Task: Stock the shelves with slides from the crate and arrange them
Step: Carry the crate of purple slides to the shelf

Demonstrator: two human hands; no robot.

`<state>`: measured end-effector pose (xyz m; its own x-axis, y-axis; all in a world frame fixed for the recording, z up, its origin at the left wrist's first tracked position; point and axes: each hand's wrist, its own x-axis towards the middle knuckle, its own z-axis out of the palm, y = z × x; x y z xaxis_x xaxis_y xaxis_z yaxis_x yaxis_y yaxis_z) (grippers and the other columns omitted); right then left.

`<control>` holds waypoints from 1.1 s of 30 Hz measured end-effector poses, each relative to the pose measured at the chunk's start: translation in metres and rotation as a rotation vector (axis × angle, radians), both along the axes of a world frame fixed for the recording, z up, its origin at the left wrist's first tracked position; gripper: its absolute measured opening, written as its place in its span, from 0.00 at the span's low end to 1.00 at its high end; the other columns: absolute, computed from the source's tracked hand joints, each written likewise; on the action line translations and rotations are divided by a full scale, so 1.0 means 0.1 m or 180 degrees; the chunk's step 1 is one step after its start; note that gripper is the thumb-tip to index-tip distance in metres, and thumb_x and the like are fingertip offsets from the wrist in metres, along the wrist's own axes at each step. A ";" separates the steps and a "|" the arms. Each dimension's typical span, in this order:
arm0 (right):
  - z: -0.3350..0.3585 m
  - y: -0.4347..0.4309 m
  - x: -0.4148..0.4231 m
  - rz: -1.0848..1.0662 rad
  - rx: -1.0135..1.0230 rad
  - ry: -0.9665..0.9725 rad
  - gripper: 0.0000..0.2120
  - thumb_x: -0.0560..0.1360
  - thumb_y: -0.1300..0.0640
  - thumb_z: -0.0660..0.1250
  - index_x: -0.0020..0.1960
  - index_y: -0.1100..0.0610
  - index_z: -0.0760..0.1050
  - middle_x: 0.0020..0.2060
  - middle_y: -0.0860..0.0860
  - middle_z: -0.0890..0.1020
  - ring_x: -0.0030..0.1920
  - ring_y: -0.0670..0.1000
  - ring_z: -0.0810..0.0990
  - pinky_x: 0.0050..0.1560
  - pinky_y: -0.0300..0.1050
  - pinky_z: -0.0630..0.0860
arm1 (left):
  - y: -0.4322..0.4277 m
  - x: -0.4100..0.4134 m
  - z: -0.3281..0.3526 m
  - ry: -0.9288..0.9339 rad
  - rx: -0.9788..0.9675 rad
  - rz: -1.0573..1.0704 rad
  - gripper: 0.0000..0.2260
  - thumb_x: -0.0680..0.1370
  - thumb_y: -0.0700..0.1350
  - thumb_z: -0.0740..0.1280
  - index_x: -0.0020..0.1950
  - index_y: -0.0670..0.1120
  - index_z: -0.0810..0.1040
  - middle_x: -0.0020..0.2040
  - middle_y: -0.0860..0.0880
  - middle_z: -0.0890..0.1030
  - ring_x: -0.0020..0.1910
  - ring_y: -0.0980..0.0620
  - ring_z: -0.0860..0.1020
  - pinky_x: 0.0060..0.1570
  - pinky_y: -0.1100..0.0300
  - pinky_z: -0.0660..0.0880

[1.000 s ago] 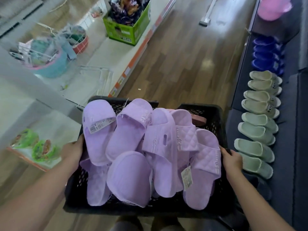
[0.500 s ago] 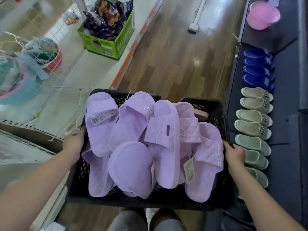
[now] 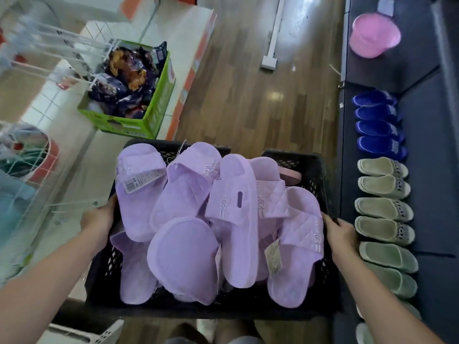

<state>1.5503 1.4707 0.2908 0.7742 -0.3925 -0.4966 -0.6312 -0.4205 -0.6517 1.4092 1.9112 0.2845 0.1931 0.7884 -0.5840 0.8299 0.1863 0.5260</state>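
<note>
Crate (image 3: 317,180) heaped with lilac slides (image 3: 183,259); left hand (image 3: 98,218), right hand (image 3: 340,234) grip side rims.

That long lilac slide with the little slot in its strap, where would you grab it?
Probably by its strap, coming from above on the near side. The slide lies topmost in the crate, footbed up, and the strap arches clear with its opening toward the person, so fingers could hook under it.
</note>
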 end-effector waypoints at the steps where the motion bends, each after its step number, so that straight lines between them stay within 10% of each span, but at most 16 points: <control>1: -0.04 0.04 0.19 0.0005 0.0003 0.0026 0.13 0.74 0.55 0.68 0.36 0.64 0.76 0.31 0.58 0.77 0.28 0.52 0.71 0.27 0.42 0.66 | 0.05 0.21 0.00 -0.0022 0.0003 -0.0005 0.33 0.66 0.68 0.65 0.51 0.39 0.79 0.52 0.37 0.79 0.52 0.39 0.78 0.53 0.45 0.74; 11: -0.19 0.57 1.91 -0.0227 -0.0222 0.0288 0.23 0.72 0.49 0.69 0.57 0.67 0.76 0.52 0.63 0.81 0.44 0.53 0.75 0.43 0.45 0.69 | 0.67 2.19 -0.09 0.0011 0.0136 -0.0272 0.23 0.75 0.58 0.64 0.44 0.36 0.77 0.47 0.36 0.78 0.51 0.36 0.77 0.51 0.44 0.72; 16: -0.28 0.89 2.83 -0.0386 -0.0294 0.0282 0.21 0.72 0.50 0.69 0.54 0.67 0.77 0.46 0.60 0.80 0.43 0.54 0.74 0.43 0.46 0.69 | 1.02 3.18 -0.25 -0.0007 -0.0174 -0.0400 0.24 0.78 0.56 0.61 0.57 0.34 0.76 0.56 0.33 0.77 0.55 0.36 0.76 0.51 0.49 0.71; 25: -0.43 1.47 4.39 -0.0537 -0.0433 0.0243 0.14 0.72 0.53 0.70 0.45 0.65 0.79 0.41 0.61 0.81 0.38 0.55 0.76 0.42 0.51 0.75 | 1.65 4.95 -0.43 0.0005 -0.0052 -0.0755 0.23 0.80 0.54 0.59 0.42 0.35 0.77 0.37 0.36 0.75 0.44 0.40 0.74 0.42 0.51 0.66; 33: -0.74 1.61 5.68 -0.0691 -0.0223 0.0273 0.23 0.71 0.48 0.70 0.58 0.65 0.76 0.53 0.62 0.80 0.52 0.61 0.79 0.52 0.54 0.77 | 1.84 6.51 -0.55 0.0161 0.0201 -0.0908 0.26 0.78 0.57 0.60 0.59 0.33 0.75 0.59 0.31 0.75 0.58 0.34 0.74 0.52 0.50 0.69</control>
<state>2.1178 1.6320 0.2170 0.6240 -0.5809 -0.5227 -0.7636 -0.3112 -0.5657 2.0598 2.0956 0.2300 0.3842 0.7415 -0.5501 0.8694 -0.0901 0.4858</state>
